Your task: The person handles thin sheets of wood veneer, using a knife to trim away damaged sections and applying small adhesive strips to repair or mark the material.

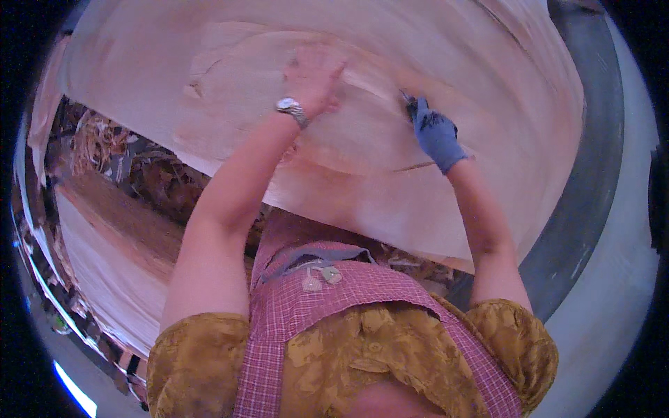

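Note:
A large sheet of pale pinkish wood veneer spreads before me, with wavy grain and a few splits. My left hand, bare and with a silver watch at the wrist, is over its middle, fingers stretched out. Motion blurs that hand, and whether it presses on the veneer is unclear. To the right, my right hand wears a blue glove with dark smudges. It is closed round a small dark knife-like tool, mostly hidden by the fingers, whose thin tip points away at the veneer.
Scraps and torn strips of veneer lie in a heap at the left, below the sheet's edge. Another pale stack with a brown edge is at the lower left. A dark grey strip runs along the right, beside a pale floor.

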`<action>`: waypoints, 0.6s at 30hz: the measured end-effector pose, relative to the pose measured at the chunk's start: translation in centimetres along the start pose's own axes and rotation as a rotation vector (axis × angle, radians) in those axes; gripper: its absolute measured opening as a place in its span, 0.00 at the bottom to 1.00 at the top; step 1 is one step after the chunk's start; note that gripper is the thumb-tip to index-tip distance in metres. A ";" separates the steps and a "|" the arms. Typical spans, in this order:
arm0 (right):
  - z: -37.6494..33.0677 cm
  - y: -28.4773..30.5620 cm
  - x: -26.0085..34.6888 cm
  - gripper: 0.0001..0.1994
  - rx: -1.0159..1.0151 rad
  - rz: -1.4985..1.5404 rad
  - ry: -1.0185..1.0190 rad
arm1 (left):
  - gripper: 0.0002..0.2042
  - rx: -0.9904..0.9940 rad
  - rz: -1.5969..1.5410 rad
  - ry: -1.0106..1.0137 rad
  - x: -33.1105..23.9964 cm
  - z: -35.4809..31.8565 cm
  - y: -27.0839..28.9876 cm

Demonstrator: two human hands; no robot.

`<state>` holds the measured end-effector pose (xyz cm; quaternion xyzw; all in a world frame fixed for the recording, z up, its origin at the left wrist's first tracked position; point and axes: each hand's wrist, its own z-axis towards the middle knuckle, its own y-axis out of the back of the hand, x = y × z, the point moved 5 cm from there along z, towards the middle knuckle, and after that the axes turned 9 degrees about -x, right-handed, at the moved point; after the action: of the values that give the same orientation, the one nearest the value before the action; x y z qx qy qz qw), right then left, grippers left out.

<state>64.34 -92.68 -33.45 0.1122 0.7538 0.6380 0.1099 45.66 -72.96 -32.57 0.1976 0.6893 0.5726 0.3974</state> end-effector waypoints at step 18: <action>-22.9 -4.5 -14.5 0.20 -0.361 0.302 -0.557 | 0.46 0.073 0.221 -0.087 -0.2 0.0 -3.8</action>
<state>70.94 -119.34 -33.83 0.3708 0.5450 0.7148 0.2336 46.53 -74.11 -36.06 0.3115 0.6659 0.5782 0.3538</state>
